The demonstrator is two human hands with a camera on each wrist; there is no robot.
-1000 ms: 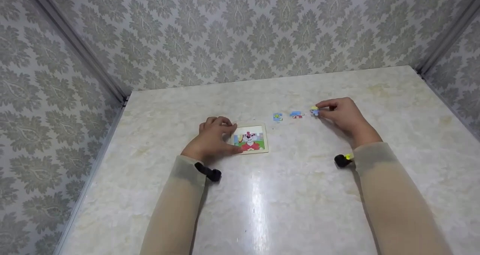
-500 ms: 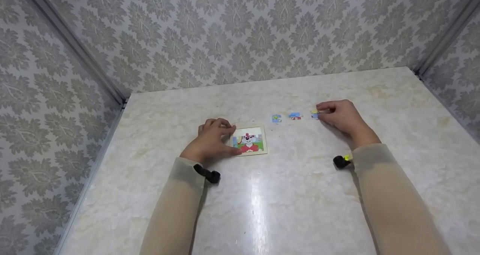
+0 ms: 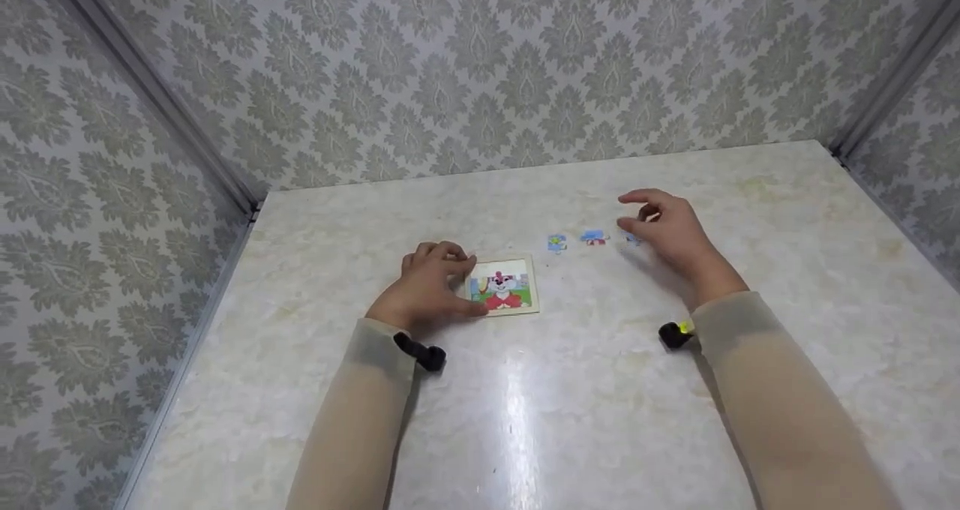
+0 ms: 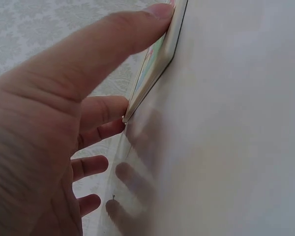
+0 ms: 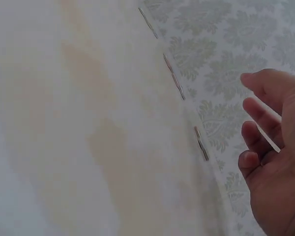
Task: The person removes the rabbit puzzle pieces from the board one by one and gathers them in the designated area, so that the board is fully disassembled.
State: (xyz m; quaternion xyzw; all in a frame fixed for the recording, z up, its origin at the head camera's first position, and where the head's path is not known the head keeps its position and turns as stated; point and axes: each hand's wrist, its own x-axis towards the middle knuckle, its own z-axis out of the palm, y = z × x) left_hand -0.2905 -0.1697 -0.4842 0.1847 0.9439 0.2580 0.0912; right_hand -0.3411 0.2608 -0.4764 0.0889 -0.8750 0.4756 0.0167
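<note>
A small puzzle board with a pale frame lies on the table, showing a cartoon animal in red; its top strip is bare white. My left hand holds the board's left side between thumb and fingers, as the board edge in the left wrist view confirms. My right hand hovers with thumb and forefinger apart, partly covering a blue puzzle piece on the table. In the right wrist view nothing is between the right hand's fingers, and that piece lies flat.
Two more pieces lie in a row right of the board: a blue one with a yellow-green mark and a blue-and-red one. Patterned wall panels border the marbled table at the back and sides.
The right hand has put the blue piece down, let go of it and lifted slightly, parting its thumb and forefinger. The left hand stays on the board.
</note>
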